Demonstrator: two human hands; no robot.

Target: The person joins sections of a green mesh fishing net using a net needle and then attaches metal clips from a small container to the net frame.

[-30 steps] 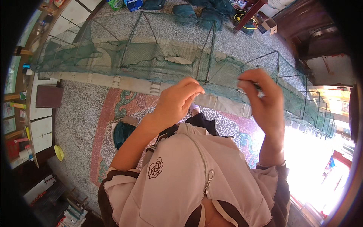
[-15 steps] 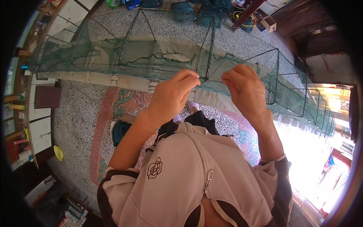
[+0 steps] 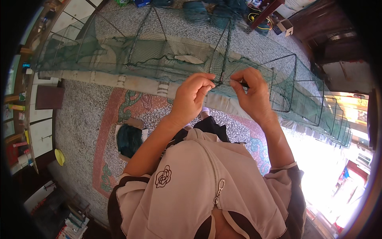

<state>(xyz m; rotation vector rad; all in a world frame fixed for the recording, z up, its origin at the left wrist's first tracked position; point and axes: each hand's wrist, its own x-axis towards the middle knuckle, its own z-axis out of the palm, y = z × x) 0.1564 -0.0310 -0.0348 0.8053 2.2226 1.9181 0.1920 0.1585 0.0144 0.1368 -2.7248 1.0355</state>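
Observation:
A long green mesh net (image 3: 159, 51) with dark square wire frames stretches across in front of me, like a folding fish trap. At the lower corner of one dark frame bar (image 3: 225, 51), my left hand (image 3: 191, 95) is closed in a pinch; what its fingertips hold is too fine to see. Just to the right, my right hand (image 3: 254, 93) has thumb and bent fingers together round a small dark thing, mostly hidden in the grip. A short gap separates the two hands.
Under the net runs a pale bench-like support (image 3: 139, 83). Dark green bundles (image 3: 197, 12) and an open cardboard box (image 3: 284, 28) lie beyond it. A teal bundle (image 3: 129, 140) rests on the speckled floor at my left, with a yellow basin (image 3: 59, 157) farther left.
Both hands have shifted slightly; the right fingers have moved left toward the frame bar, and a dark thing now shows in them. The left fingers have opened out a little at the tips.

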